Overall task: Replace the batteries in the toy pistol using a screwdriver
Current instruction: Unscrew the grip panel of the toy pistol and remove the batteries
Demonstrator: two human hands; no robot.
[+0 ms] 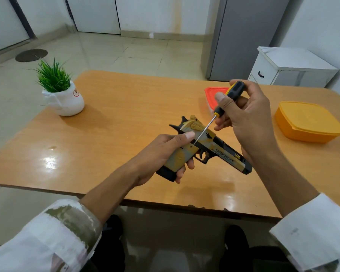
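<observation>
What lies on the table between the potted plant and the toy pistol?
Nothing: the head view shows only bare table between the potted plant and the toy pistol.

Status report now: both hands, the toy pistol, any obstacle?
Left hand grips toy pistol by its grip. Right hand holds screwdriver, tip on the grip side. No obstacle seen.

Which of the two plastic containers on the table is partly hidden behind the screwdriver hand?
The red-lidded container, behind the right hand holding the screwdriver. The yellow container sits fully visible at the table's right side.
</observation>
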